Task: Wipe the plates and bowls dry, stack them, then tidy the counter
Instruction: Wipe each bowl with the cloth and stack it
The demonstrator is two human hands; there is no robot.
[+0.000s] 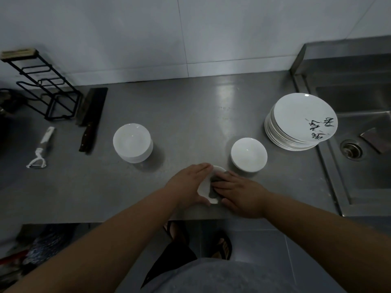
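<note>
Dim, bluish light leaves a soft glare on the grey stainless-steel counter (211, 106), with wide-angle bending at edges and blur lower left

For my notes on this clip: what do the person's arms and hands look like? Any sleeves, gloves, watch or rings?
The left forearm and right forearm are bare right to the frame edge, with no sleeve in view. The left hand and right hand wear no gloves, and no watch, bracelet or ring shows. The light is dim, so a thin ring could be missed.
</note>
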